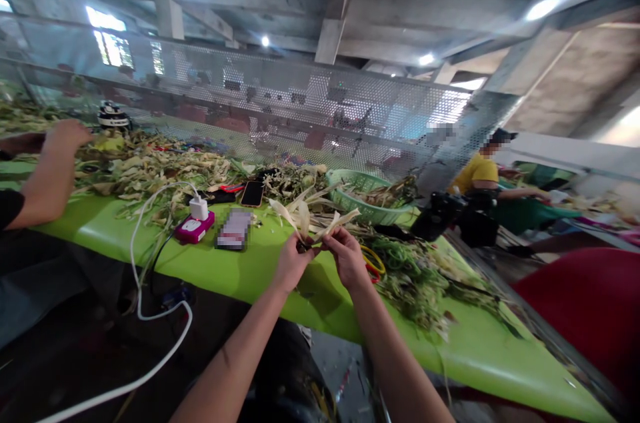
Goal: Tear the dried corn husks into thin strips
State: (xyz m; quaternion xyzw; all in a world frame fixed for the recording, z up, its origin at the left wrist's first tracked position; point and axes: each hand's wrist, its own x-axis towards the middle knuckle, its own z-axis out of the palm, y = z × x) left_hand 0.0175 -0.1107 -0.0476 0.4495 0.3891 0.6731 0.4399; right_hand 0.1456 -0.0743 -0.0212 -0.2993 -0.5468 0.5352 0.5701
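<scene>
Above the green tabletop, my left hand (293, 260) pinches the base of a small bunch of pale dried leaves (303, 218) whose tips fan upward. Close beside it, my right hand (346, 255) is closed, thumb and fingers gripping a pale leaf strip (345, 218) of the same bunch. The fingers hide where the strips meet. Yellow and red loops (375, 262), like scissor handles, show just right of my right hand. A heap of green and withered plant trimmings (413, 276) lies farther right.
A light green basket (345, 176) with dried stalks stands behind my hands. Left lie a phone (234, 230), a dark phone (252, 194) and a magenta power socket (194, 228) with a white cable (133, 243). A co-worker's hand (67, 135) is far left. Dried leaves (190, 170) line the mesh panel.
</scene>
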